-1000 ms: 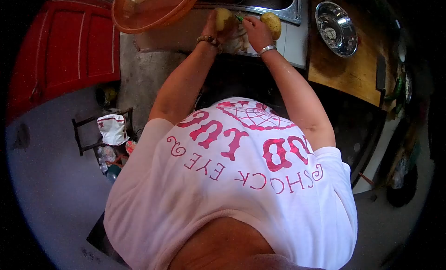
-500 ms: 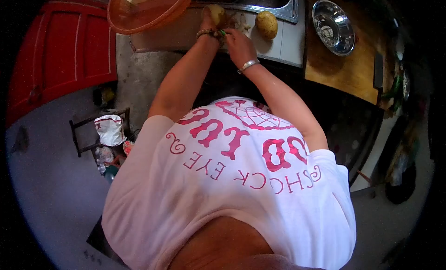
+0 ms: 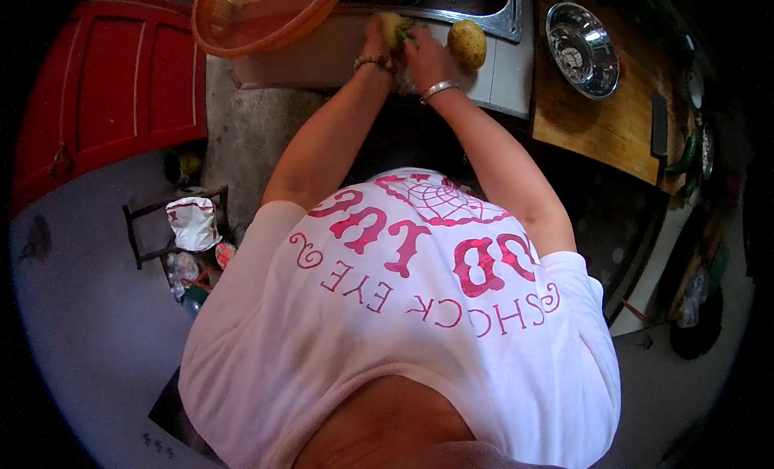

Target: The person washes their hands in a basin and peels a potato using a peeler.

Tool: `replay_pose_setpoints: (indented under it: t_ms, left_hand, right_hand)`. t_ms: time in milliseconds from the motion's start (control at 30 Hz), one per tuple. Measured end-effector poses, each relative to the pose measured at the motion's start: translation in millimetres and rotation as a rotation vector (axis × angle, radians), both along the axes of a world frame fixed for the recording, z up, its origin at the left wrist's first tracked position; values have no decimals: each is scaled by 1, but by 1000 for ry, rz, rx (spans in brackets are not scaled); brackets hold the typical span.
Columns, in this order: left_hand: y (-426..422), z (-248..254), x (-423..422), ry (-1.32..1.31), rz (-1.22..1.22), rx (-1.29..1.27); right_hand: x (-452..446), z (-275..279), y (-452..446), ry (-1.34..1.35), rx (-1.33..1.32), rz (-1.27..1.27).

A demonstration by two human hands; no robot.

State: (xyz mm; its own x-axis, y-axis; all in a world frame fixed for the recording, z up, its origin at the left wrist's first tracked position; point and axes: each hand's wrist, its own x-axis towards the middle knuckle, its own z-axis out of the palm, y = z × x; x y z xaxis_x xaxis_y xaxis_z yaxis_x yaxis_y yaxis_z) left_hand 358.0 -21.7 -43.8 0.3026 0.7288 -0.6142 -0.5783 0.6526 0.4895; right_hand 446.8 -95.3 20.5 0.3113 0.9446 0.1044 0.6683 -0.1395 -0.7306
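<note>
- Head view: the left hand (image 3: 376, 41) is closed around a yellowish potato (image 3: 392, 27); the right hand (image 3: 431, 58) pinches a small green tool (image 3: 403, 34) close to it.
- How much skin is off the held piece is hard to tell, small and half covered as it is.
- A second potato (image 3: 467, 45), apparently unpeeled, rests on the white-tiled counter (image 3: 501, 86) near the sink (image 3: 511, 19).
- Rightward, a steel bowl (image 3: 595, 35) sits on a wooden board (image 3: 592, 138); leftward, an orange basin (image 3: 242, 51) and red door (image 3: 105, 90).
</note>
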Motion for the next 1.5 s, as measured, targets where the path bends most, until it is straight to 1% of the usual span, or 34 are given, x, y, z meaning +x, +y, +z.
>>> replay_pose_setpoints:
  t_ms: [67, 100, 167, 200, 267, 300, 367, 400, 433, 500, 567, 600, 667, 700, 733, 767, 800, 833, 867, 900, 1000, 1067, 1100, 1167, 1200, 1233, 1267, 1300, 1333, 1367, 1400, 1467, 1500]
  left_hand:
    - [4, 4, -1, 144, -70, -97]
    - [4, 6, 0, 143, -71, -97]
    - [3, 5, -1, 18, 41, 33]
    - [6, 2, -3, 17, 41, 33]
    - [22, 2, -2, -70, 29, 60]
    - [23, 3, -2, -69, 31, 61]
    - [27, 2, -4, 27, 141, 76]
    - [28, -3, -6, 29, 138, 77]
    - [27, -8, -7, 27, 152, 73]
    - [22, -1, -7, 27, 165, 68]
    - [10, 12, -8, 284, 75, 90]
    - [4, 26, -6, 286, 76, 90]
    - [-4, 46, -1, 548, 27, 49]
    - [7, 20, -5, 549, 28, 49]
    - [26, -30, -13, 431, 27, 17]
    - [31, -43, -17, 371, 27, 1]
    - [34, -48, -21, 311, 27, -16]
    - [37, -52, -22, 163, 42, -13]
    - [37, -49, -22, 90, 51, -11]
    - [36, -46, -22, 18, 59, -12]
    - [25, -27, -15, 51, 92, 46]
    - [10, -3, -7, 134, 130, 97]
    - [6, 5, -6, 134, 128, 97]
    - [2, 18, -4, 322, 47, 86]
    - [12, 1, -8, 322, 48, 87]
    - [32, -32, -14, 469, -42, 28]
    - [34, -31, -17, 544, -87, -3]
    - [35, -30, -19, 616, -134, -35]
    - [35, -29, -19, 482, -42, -27]
    - [30, -18, -19, 350, 53, -18]
    - [26, -12, -18, 353, 55, -16]
    - [18, 0, -17, 126, 105, 149]
    - [17, 3, -19, 126, 100, 154]
  right_hand:
    - [-8, 6, -9, -45, -195, 53]
    - [-7, 7, -15, -47, -195, 52]
    - [-7, 9, -25, 33, -212, 168]
    - [-9, 8, -30, 32, -212, 167]
    - [-8, 4, -30, 160, -88, 32]
    - [-4, 1, -26, 160, -87, 34]
    - [5, -1, -13, 480, -122, -174]
    - [9, -1, -10, 482, -120, -176]
    - [14, -2, -7, 439, -105, -138]
    - [16, 4, -4, 396, -93, -100]
    - [12, 9, -1, 335, -28, -4]
    - [8, 8, 0, 336, -28, -2]
    - [4, 6, 1, -83, -22, 12]
    - [4, 8, -1, -82, -21, 14]
    - [4, 12, -5, -72, -67, 70]
    - [4, 15, -9, -61, -113, 126]
    - [4, 12, -12, -63, -113, 127]
    - [6, 6, -16, 18, -88, 116]
    - [8, 5, -18, 99, -64, 107]
    - [10, 5, -18, 100, -64, 108]
    - [14, 10, -13, 180, -42, 58]
    - [14, 13, -8, 90, -15, 51]
    - [13, 15, -7, 90, -15, 48]
    - [9, 19, -6, -90, -64, 48]
    - [11, 16, -9, -91, -62, 48]
    - [13, 10, -14, -134, -116, 160]
    - [13, 12, -18, -176, -172, 272]
    - [12, 13, -22, -176, -172, 270]
    - [13, 15, -25, -104, -145, 184]
    - [14, 17, -25, -29, -116, 101]
    - [18, 14, -23, -26, -114, 102]
    - [31, 3, -15, 291, -127, 15]
    - [39, -1, -10, 292, -122, 10]
